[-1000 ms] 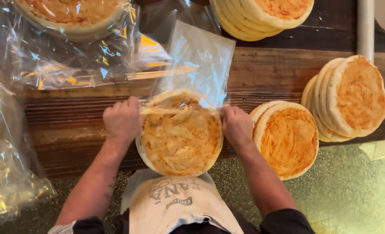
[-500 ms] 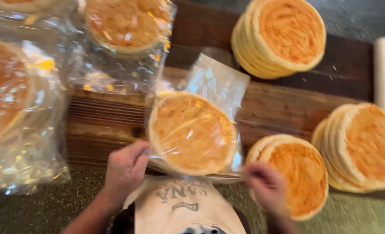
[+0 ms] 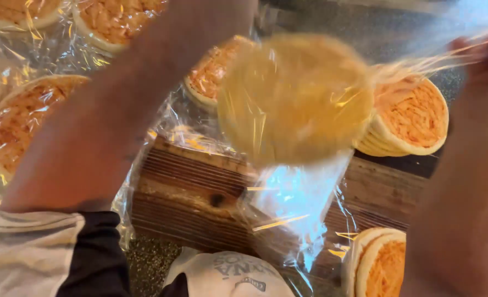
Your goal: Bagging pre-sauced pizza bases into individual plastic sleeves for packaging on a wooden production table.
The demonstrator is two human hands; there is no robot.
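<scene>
Nearest the camera are the person's white apron bib [image 3: 227, 275] and dark sleeve [image 3: 98, 253], low in the head view. Just beyond them runs the wooden plank [image 3: 194, 192], brown and grooved, lying on the speckled surface [image 3: 148, 264]. At the plank's right end, close in, stands a short stack of flatbreads [image 3: 378, 264] with orange-toasted faces.

Above the plank hangs the bagged flatbread stack [image 3: 293, 96], lifted clear of the wood. It is a round, pale yellow-gold pile inside a clear plastic bag, blurred, its face glazed with creases and glints. The bag's loose tail [image 3: 299, 203] droops down toward the plank, catching bluish light, while its neck is drawn out in taut streaks to the right.

The left forearm [image 3: 117, 110] crosses from the plank's left end up over the stack; the left hand is out of frame. The right hand [image 3: 486, 60], a reddish blur at the far right, sits where the streaks of plastic meet it, but whether its grip is closed on the bag cannot be told.

Beyond the plank, another bare stack [image 3: 411, 115] rests to the right, and more bagged flatbreads [image 3: 29, 115] lie to the left and at the far edge.
</scene>
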